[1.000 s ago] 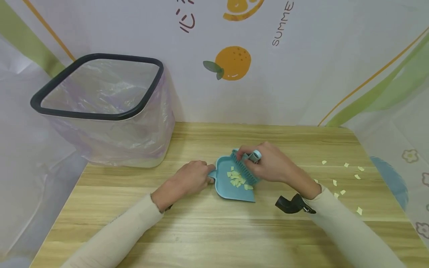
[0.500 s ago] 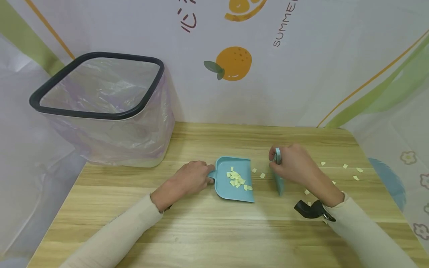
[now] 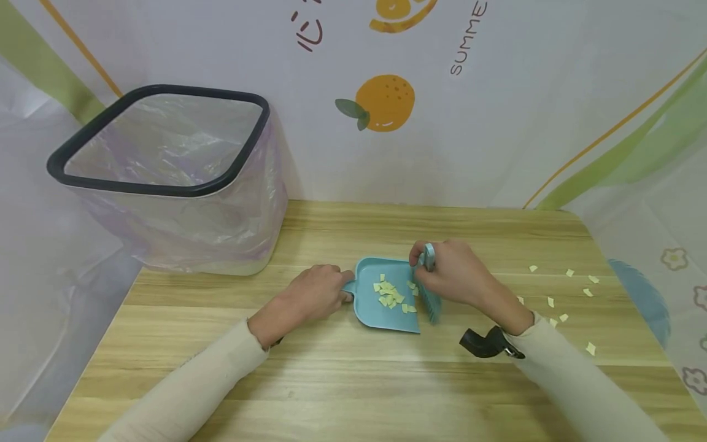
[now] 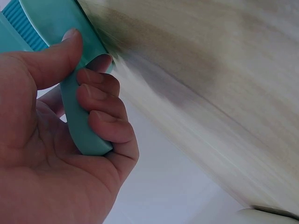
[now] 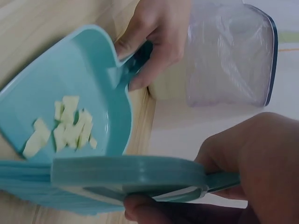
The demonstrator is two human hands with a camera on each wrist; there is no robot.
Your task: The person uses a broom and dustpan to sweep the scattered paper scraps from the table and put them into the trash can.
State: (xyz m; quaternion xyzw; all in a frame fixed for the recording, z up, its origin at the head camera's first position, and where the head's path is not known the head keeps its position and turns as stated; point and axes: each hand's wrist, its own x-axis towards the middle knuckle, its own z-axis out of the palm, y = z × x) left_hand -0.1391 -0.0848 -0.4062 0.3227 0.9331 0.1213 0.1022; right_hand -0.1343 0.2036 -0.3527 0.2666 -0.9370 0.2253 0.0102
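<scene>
A teal dustpan (image 3: 386,316) lies on the wooden table, its wide mouth facing right. My left hand (image 3: 309,298) grips its short handle (image 4: 84,116), fingers curled round it in the left wrist view. Small pale yellow paper scraps (image 3: 389,294) lie in the pan, a couple of them near its front lip. My right hand (image 3: 455,270) holds a small teal brush (image 3: 428,301) by its handle. The brush stands on edge at the pan's mouth, its bristles (image 5: 51,196) hanging alongside the lip. My right hand hides part of the table behind it.
Several more scraps (image 3: 588,292) are scattered over the right side of the table (image 3: 309,387). A bin (image 3: 221,233) with a black rim and a clear plastic liner stands at the back left. A printed cloth (image 3: 469,135) hangs behind the table.
My right hand drew the brush away rightward, then swept it back left to the pan's mouth. Two scraps that lay before the lip are now inside the pan. My left hand stays put.
</scene>
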